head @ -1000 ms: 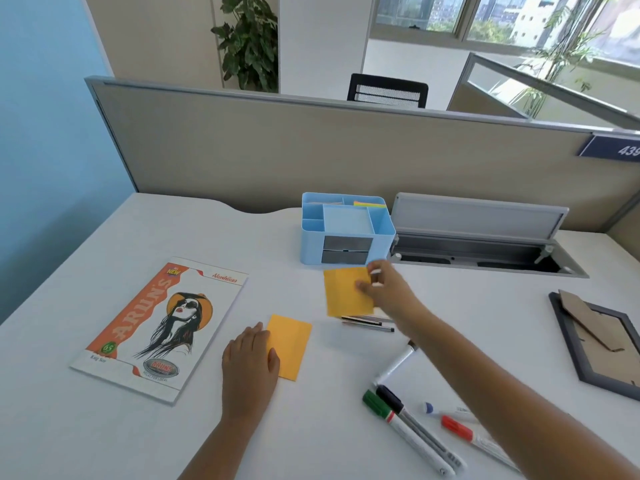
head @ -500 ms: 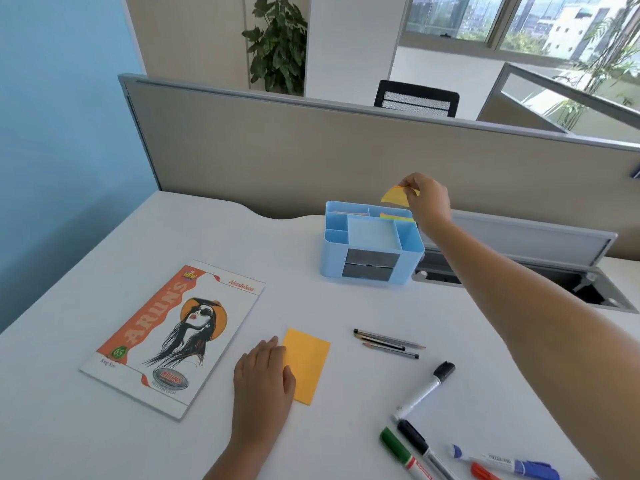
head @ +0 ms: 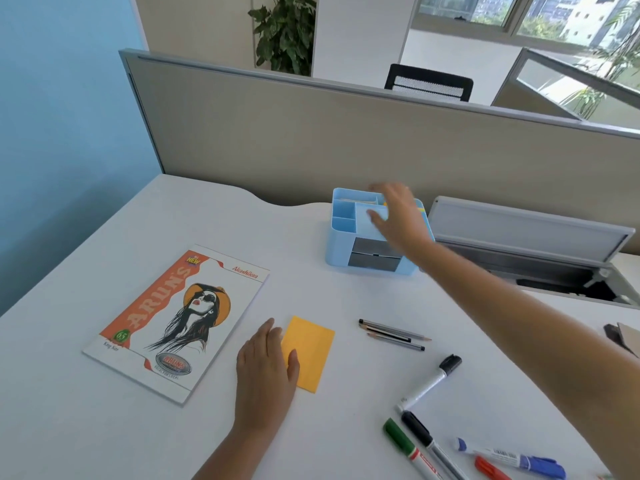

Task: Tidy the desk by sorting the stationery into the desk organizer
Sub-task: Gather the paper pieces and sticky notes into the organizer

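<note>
A light blue desk organizer (head: 341, 233) with grey drawers stands at the back of the white desk. My right hand (head: 398, 216) hovers over its top, fingers spread and holding nothing, blurred by motion. A yellow edge (head: 421, 209) shows in its rear right compartment. My left hand (head: 265, 372) rests flat on the desk, its fingers on the left edge of an orange sticky pad (head: 311, 353). Three pencils (head: 393, 334) lie right of the pad. Several markers (head: 431, 382) lie near the front right.
An orange and white notebook (head: 176, 323) lies at the left. An open grey cable tray (head: 530, 251) sits behind the organizer on the right. A beige partition (head: 311, 133) closes the desk's back. A dark picture frame's corner (head: 620, 336) shows at the right edge.
My right hand carried an orange sticky pad from the desk up over the organizer, let it go there, and now hovers with nothing in it. My left hand stayed on the other pad.
</note>
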